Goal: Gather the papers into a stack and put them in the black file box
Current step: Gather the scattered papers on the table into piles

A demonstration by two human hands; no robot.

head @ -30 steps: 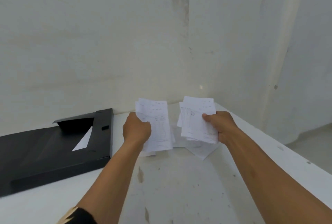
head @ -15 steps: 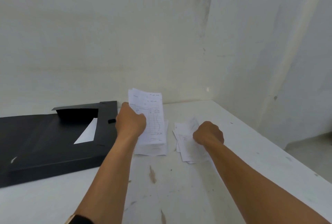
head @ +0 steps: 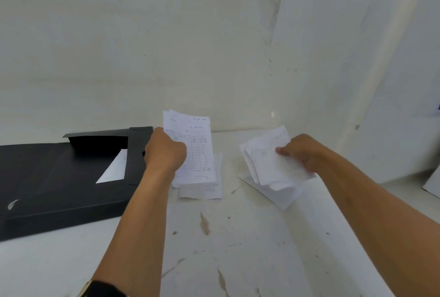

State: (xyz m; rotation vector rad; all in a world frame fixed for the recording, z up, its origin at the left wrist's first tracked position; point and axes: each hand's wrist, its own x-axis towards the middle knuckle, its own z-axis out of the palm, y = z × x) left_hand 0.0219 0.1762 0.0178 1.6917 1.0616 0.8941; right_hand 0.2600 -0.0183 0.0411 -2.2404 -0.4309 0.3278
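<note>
White surface [head: 250, 261]: scuffed, brown scrape marks near its middle and front edge. Pale wall [head: 166, 46] along the far edge, dark vertical streak upper centre. White board [head: 432, 183] leans past the right edge.

Scuffed white table [head: 238, 249], stained pale walls [head: 166, 46] meeting in a corner, soft even light
</note>
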